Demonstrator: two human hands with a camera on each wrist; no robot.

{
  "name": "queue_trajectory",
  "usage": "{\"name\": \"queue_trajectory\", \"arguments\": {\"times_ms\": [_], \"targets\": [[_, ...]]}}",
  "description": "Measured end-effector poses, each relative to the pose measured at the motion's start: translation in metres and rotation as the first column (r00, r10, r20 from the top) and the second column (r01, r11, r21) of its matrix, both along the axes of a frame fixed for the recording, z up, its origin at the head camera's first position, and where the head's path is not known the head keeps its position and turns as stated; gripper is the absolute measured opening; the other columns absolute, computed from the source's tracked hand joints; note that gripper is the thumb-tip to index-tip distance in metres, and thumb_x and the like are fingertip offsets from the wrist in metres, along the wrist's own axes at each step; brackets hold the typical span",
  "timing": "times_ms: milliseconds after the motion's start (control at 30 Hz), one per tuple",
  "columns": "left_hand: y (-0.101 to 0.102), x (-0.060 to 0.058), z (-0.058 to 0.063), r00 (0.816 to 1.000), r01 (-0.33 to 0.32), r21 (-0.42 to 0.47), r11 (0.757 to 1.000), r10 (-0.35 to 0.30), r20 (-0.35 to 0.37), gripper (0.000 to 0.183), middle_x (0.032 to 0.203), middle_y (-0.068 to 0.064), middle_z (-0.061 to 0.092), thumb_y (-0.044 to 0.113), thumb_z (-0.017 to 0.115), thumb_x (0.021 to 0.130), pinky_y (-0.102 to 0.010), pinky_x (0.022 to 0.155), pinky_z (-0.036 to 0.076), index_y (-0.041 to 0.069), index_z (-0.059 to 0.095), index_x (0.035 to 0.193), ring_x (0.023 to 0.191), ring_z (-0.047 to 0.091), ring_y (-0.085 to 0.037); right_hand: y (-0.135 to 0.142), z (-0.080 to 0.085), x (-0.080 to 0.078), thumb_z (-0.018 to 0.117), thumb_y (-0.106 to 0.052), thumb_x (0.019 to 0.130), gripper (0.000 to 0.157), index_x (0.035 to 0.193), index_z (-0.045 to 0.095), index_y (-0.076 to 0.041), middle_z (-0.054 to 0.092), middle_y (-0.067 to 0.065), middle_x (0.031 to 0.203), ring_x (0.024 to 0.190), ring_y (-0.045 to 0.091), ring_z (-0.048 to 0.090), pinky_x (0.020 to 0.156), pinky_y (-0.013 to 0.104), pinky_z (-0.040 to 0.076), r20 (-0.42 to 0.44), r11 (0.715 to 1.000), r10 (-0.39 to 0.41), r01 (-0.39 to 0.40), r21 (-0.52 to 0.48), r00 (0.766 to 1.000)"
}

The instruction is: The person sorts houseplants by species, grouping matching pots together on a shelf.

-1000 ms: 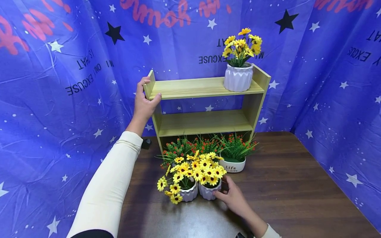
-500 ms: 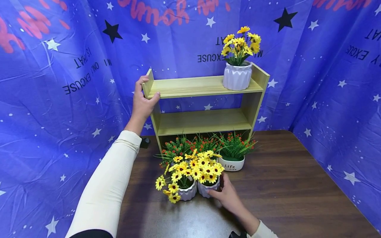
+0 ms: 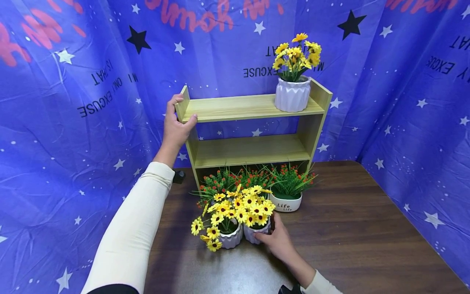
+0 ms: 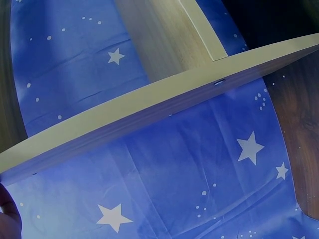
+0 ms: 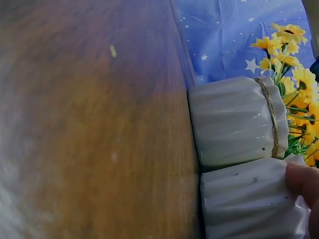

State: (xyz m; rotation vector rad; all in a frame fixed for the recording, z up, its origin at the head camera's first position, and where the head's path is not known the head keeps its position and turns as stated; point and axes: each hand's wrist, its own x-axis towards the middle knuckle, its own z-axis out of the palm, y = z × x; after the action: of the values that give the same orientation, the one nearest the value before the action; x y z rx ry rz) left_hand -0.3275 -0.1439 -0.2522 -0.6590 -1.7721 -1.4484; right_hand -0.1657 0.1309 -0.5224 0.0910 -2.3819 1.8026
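Note:
My left hand [image 3: 176,126] grips the upper left corner of a pale wooden shelf unit [image 3: 235,108], thumb on the front edge of the top board. In the left wrist view the shelf's side panel [image 4: 124,112] crosses the picture, with a bit of a finger [image 4: 9,219] at the lower left. On the table, my right hand [image 3: 280,241] holds a white ribbed flowerpot [image 3: 252,235] of yellow daisies, thumb at its front; the far fingers are partly hidden. A matching flowerpot [image 3: 232,240] stands beside it on the left. In the right wrist view my thumb [image 5: 301,181] presses the nearer pot's rim.
A third daisy pot [image 3: 292,96] stands on the top board's right end. Behind the front pots are red-flowered plants [image 3: 216,183], and an oval white planter [image 3: 287,204] lettered "Life". The dark wooden table [image 3: 367,228] meets a blue star-printed curtain [image 3: 404,122].
My right hand has moved slightly left and closer around the right-hand daisy pot, its thumb further across the front. My left hand keeps its grip on the shelf unit.

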Motion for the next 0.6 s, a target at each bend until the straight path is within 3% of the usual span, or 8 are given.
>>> {"name": "queue_trajectory", "arguments": {"times_ms": [233,467,600], "targets": [[-0.001,0.000,0.000,1.000,0.004,-0.001,1.000,-0.004,0.019,0.048,0.145,-0.029,0.042,-0.012,0.066,0.080,-0.025,0.109,0.031,-0.015,0.043,0.122,0.135,0.040,-0.030,-0.001,0.006,0.003,0.090,-0.015,0.069,0.075,0.132,0.052,-0.001,0.061,0.020,0.126,0.113,0.033,0.058,0.094,0.043,0.048,0.012,0.999,-0.051,0.051,0.001,0.999],[-0.001,0.002,0.001,1.000,0.002,-0.003,1.000,-0.002,0.021,0.050,0.144,-0.030,0.042,-0.011,0.066,0.080,-0.025,0.108,0.031,-0.015,0.043,0.123,0.134,0.041,-0.030,-0.003,0.013,0.004,0.090,-0.011,0.068,0.076,0.133,0.052,-0.001,0.061,0.023,0.123,0.108,0.034,0.061,0.084,0.033,0.055,0.010,0.994,-0.067,0.067,-0.085,0.998],[-0.002,0.001,0.000,1.000,-0.001,-0.005,1.000,0.001,0.026,0.049,0.144,-0.029,0.043,-0.011,0.067,0.080,-0.025,0.108,0.031,-0.014,0.043,0.123,0.134,0.041,-0.030,-0.004,0.020,0.005,0.090,-0.012,0.067,0.073,0.130,0.054,-0.002,0.062,0.021,0.120,0.106,0.033,0.062,0.081,0.030,0.056,-0.012,0.992,-0.097,0.096,-0.078,0.995]]}}
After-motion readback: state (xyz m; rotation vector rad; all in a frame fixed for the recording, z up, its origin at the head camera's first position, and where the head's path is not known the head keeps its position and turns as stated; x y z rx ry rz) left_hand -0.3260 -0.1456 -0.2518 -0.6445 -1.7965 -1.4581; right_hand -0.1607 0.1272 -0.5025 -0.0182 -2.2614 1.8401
